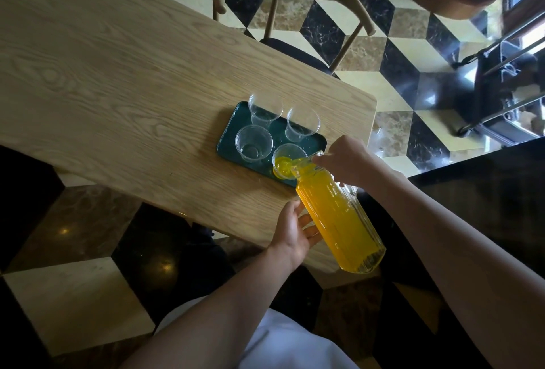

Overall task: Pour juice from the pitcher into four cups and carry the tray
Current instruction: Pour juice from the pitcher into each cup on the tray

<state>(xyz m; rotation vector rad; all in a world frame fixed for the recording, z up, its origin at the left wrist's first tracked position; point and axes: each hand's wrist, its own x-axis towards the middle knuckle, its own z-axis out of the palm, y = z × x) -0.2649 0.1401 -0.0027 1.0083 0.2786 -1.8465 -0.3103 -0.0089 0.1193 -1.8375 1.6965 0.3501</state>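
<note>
The right hand (343,159) grips the tilted pitcher (339,218) at its neck while the open-palmed left hand (292,231) cradles its side, juice entering the nearest cup (284,162).

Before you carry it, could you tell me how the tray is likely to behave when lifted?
The tray will probably be unbalanced: only one cup holds juice. The three empty cups look like thin, light plastic, so they may slide or tip.
</note>
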